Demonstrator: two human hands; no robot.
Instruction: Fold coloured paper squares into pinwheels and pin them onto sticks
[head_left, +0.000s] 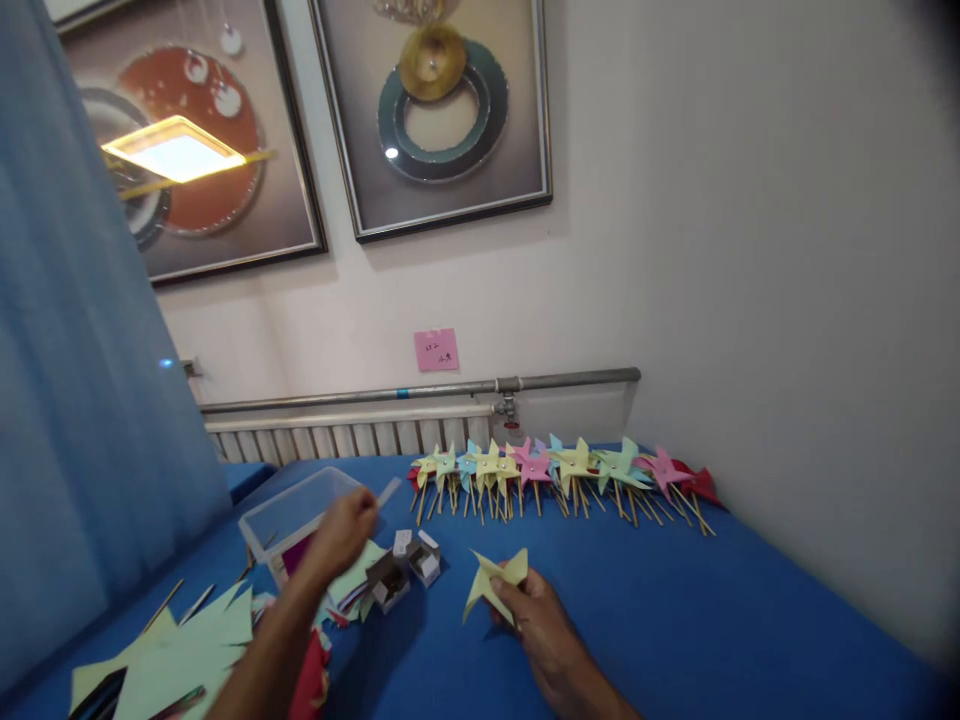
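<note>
A: What has the right hand [534,610] got?

B: Its grip is closed on a folded yellow paper pinwheel head [495,582], held low over the blue desk [675,610], near the middle.

A: And the left hand [341,530]?

B: Raised further left, fingers pinched on a small pale strip [390,491], above the clear plastic box [289,510] and just beside some small cardboard boxes [409,570].

A: Anything further back?

B: A row of finished pinwheels [562,468] on sticks lies along the far edge, and cut yellow paper [180,650] lies near left.

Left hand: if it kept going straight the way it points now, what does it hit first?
Probably the row of finished pinwheels by the wall. The left hand points up and right, pinching a thin strip; depth is unclear, so it may pass above them.
</note>
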